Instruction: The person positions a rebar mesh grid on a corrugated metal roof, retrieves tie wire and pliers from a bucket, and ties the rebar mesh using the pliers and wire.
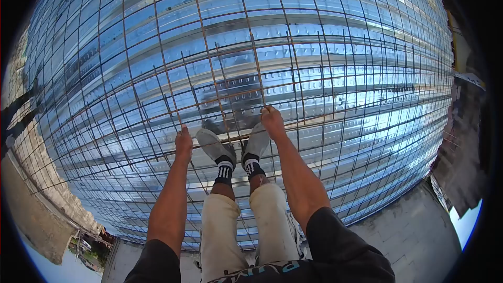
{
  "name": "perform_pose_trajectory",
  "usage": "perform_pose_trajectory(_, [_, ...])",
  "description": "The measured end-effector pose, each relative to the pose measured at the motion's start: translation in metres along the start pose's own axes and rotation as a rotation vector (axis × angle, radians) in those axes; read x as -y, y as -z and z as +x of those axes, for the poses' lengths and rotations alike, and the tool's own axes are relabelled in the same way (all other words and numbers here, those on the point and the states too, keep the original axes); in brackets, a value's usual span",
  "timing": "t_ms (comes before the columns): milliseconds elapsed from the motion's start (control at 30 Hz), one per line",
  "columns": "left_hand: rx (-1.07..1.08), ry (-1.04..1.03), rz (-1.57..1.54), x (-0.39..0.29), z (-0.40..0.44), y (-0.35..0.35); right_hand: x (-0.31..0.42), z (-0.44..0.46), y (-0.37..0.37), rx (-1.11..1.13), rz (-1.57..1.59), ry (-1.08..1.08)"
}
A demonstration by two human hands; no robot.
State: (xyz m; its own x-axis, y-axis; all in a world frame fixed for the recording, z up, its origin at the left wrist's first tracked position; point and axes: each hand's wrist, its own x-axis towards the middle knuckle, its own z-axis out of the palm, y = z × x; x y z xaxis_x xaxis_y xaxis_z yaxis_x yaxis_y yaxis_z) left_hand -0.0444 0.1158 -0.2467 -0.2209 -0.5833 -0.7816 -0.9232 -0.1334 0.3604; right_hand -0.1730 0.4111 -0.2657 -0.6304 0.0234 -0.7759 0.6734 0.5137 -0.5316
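Apparently for balance, my right hand (272,121) was closed round the reinforcing mesh (201,20) at two o'clock from my grey shoes (210,144); my left hand (183,142), at nine, probably likewise.

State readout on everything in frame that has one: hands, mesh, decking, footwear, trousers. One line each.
Left hand: closed on the wire mesh
Right hand: closed on the wire mesh
Wire mesh: rusty in places, gripped by both hands
Metal decking: shiny, under the mesh
Grey shoes: worn, toes apart
Trousers: worn
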Motion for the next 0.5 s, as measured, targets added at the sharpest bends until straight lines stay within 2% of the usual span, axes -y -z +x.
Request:
perform_pose_trajectory(333, [0.084, 0.069, -0.007, -0.004, 0.008, -0.002, -0.008, 0.013, -0.008, -0.019, 0.088, -0.047])
perform_pose_trajectory(500, [0.106, 0.108, -0.033, 0.006, 0.023, -0.008, -0.021, 0.023, -0.01, 0.046, 0.168, -0.06])
